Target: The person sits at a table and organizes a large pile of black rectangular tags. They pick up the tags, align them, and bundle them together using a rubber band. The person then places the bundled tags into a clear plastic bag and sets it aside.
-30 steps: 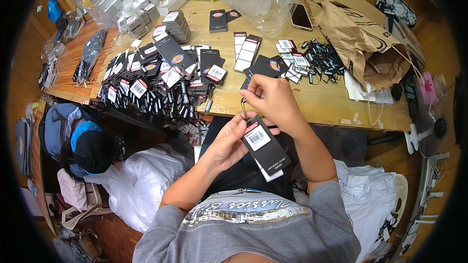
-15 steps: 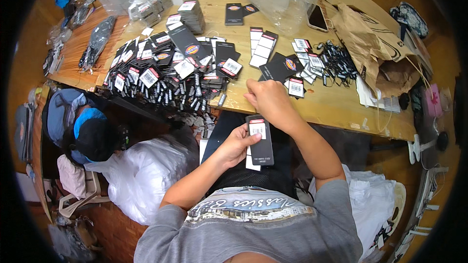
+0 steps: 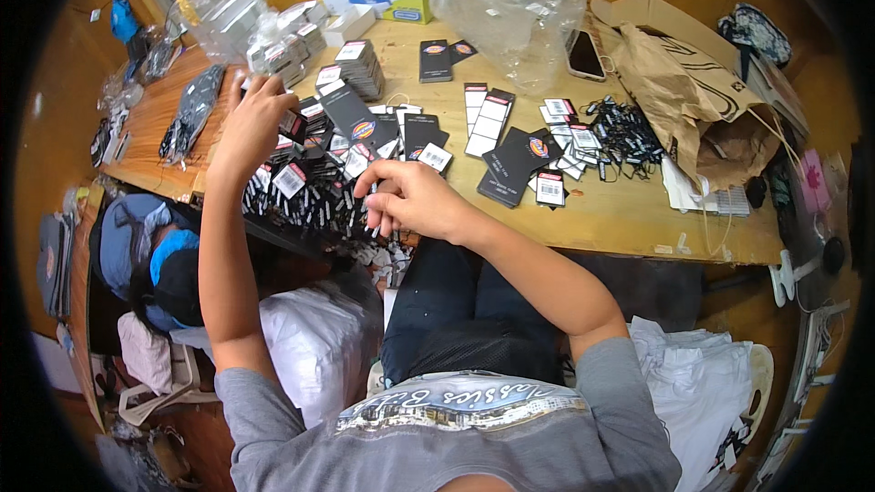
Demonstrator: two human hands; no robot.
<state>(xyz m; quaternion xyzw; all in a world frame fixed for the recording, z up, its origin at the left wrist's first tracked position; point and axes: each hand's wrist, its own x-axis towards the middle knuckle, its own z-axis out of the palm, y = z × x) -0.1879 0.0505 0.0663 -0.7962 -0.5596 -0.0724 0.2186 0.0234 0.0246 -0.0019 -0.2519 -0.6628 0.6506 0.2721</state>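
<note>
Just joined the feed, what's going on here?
At a wooden table, a person is reaching into a large heap of black-and-white tags. The left hand is at its left side, the right hand at its front edge; whether either grips a tag is unclear. To the right lie a few black tags, a tangle of black cords and a brown paper bag.

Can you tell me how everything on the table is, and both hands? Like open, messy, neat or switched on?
Left hand: over hang tags, grip unclear
Right hand: fingers curled, grip unclear
Hang tags: heaped, messy
Tag stack: fairly neat
Smartphone: screen dark
Brown paper bag: mouth open
Clear plastic bag: crumpled
Black cords: jumbled
</note>
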